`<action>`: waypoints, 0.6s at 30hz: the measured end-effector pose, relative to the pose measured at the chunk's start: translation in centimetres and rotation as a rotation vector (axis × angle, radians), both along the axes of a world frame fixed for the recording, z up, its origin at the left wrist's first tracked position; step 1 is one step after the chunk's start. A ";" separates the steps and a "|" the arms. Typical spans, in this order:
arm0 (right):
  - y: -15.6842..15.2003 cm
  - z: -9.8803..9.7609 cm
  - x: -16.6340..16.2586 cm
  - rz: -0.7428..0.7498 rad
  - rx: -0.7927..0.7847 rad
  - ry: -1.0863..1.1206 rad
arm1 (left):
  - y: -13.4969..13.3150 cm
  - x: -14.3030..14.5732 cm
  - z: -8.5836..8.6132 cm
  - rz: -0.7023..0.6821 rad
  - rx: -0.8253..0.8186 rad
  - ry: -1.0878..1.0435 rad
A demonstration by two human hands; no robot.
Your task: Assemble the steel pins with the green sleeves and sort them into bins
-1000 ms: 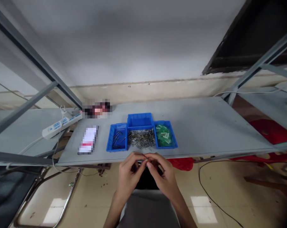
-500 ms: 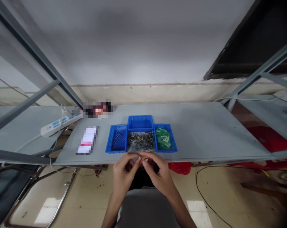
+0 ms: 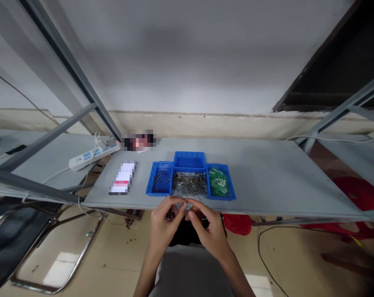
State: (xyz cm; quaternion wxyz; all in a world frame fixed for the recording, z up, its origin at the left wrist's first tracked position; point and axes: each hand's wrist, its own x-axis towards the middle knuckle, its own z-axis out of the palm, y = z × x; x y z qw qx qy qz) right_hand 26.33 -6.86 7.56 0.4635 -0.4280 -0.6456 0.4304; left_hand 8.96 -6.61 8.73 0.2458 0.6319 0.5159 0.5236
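My left hand (image 3: 164, 220) is closed in a pinch, thumb and forefinger meeting on a small shiny metal piece (image 3: 185, 203); it is too small to name surely. Beside it, my right hand (image 3: 208, 226) has its forefinger tip against the same spot and its other fingers curled; what they hold is hidden. Both hands are at the table's front edge, just before a heap of metal screws (image 3: 189, 184). A blue bin (image 3: 149, 185) on the left has several screw-like pieces in it. The right blue bin (image 3: 232, 187) contains green plastic and pale plastic pieces (image 3: 218, 181).
Behind the screw heap stands another blue bin (image 3: 189, 159). A phone (image 3: 124, 177) lies at left, near a white power strip (image 3: 92, 156) with cables. Grey metal frame posts (image 3: 105, 113) rise at the table's sides. A folding chair (image 3: 58, 255) stands lower left.
The view has turned slightly, so table and bins appear a little further right. My hands stay together at the front edge, fingertips still meeting on the small piece.
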 end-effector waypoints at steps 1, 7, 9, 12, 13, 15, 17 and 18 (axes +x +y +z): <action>0.1 0.1 0.1 -0.003 0.006 -0.003 | 0.1 0.1 0.1 -0.003 0.005 -0.002; 0.6 0.3 0.3 -0.023 0.039 -0.005 | 0.6 0.4 0.2 -0.020 0.021 -0.008; 0.6 0.1 0.4 -0.026 0.036 -0.009 | 0.6 0.5 0.1 -0.022 0.019 -0.006; 0.6 -0.1 0.3 -0.029 0.028 -0.009 | 0.6 0.6 -0.2 -0.018 0.012 0.002; 0.7 -0.2 0.3 -0.031 0.028 -0.008 | 0.6 0.6 -0.3 -0.013 0.010 0.005; 0.9 -0.2 0.1 -0.030 0.033 -0.009 | 0.7 0.4 -0.5 0.001 0.010 0.009; 1.2 -0.2 0.0 -0.029 0.045 -0.013 | 0.9 0.3 -0.7 0.012 0.014 0.014; 1.3 -0.2 -0.1 -0.029 0.050 -0.017 | 1.0 0.3 -0.7 0.016 0.015 0.017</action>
